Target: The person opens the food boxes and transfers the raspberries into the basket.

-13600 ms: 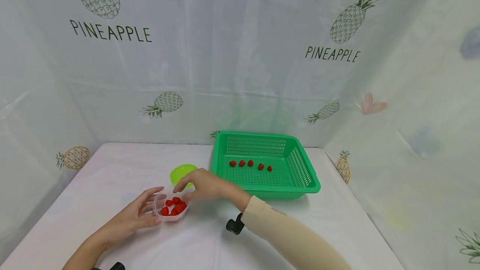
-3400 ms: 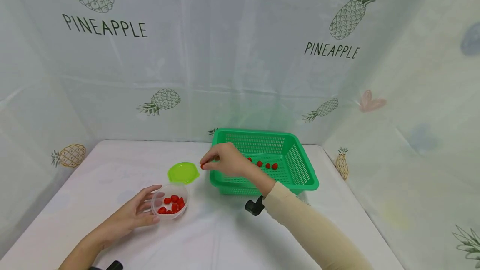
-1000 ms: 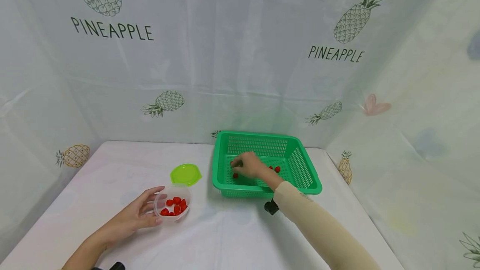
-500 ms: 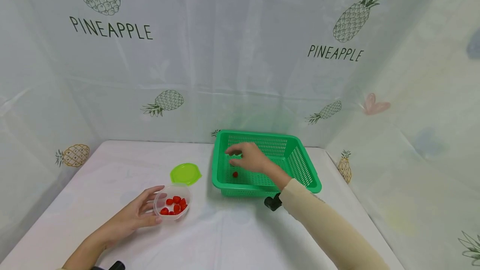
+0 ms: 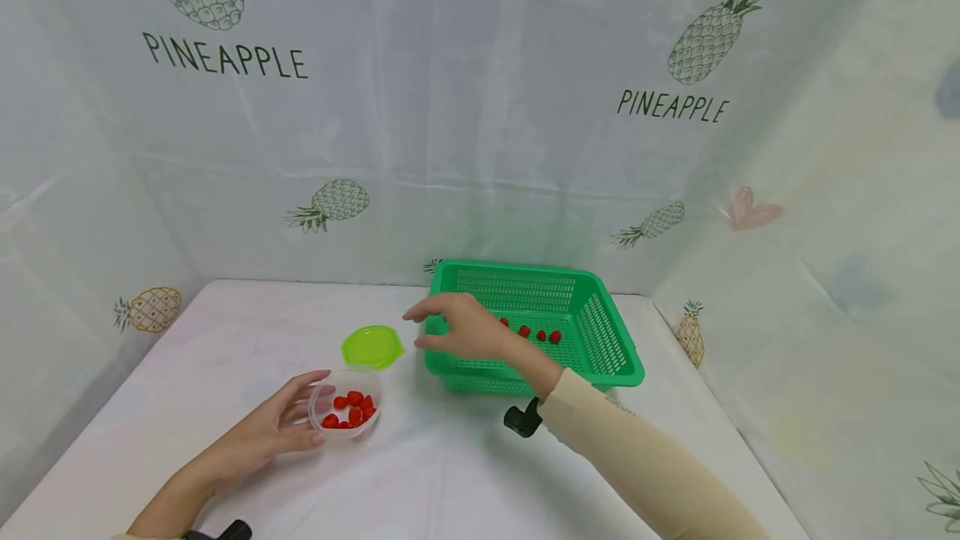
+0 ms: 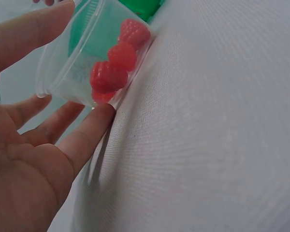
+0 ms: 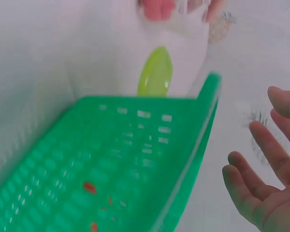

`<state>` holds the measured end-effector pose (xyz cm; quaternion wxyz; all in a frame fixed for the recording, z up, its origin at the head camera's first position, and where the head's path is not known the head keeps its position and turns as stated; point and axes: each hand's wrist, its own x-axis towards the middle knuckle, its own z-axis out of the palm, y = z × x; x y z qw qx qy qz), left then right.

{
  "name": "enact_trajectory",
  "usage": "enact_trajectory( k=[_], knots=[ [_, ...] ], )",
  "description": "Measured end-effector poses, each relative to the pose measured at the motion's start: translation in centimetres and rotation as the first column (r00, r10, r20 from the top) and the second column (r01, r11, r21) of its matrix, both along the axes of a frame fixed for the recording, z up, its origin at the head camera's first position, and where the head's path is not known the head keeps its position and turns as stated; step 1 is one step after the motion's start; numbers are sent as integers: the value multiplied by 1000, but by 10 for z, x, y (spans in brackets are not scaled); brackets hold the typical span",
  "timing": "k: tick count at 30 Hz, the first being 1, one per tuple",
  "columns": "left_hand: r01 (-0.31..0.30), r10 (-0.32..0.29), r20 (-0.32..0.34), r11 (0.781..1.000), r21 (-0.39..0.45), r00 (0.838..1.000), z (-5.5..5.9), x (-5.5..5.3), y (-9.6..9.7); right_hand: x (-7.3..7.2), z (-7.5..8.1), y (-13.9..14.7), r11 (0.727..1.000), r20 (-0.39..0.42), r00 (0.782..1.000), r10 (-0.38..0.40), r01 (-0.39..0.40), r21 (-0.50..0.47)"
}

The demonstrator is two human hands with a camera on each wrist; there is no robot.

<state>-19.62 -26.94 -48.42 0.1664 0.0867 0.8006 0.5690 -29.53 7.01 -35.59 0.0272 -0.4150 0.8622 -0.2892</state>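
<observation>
My left hand (image 5: 266, 432) rests on the table, thumb and fingers bent round the side of a clear plastic tub (image 5: 341, 382). Several red raspberry-like berries (image 6: 108, 76) lie on the tub's bottom. Over the left rim of a green slotted basket (image 5: 517, 267) hovers my right hand (image 5: 468, 327), its thumb and fingers spread apart. In the right wrist view nothing sits between those fingers. A row of small red berries (image 5: 555, 337) lies on the basket floor; my hand and forearm hide its left part.
A lime-green lid (image 5: 372, 346) lies on the white-covered table (image 5: 420, 473), behind the tub and left of the basket. A pineapple-printed sheet (image 5: 480, 107) hangs behind the table and along both sides. My right forearm (image 5: 630, 457) crosses the basket's front rim.
Earlier my right hand pinched a berry beside the basket, then a berry showed below its fingers inside. Now empty, it has moved left over the rim. My left hand stays at the tub.
</observation>
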Motion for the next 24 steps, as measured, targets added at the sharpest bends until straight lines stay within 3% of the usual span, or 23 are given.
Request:
enact_trajectory(
  k=[17, 24],
  knots=[
    [-5, 5, 20, 1000, 14, 1000, -2, 0, -1, 17, -19, -56, 992, 14, 995, 96, -97, 80],
    [12, -12, 8, 1000, 23, 1000, 1, 0, -1, 24, -36, -73, 987, 48, 994, 100, -105, 121]
  ],
)
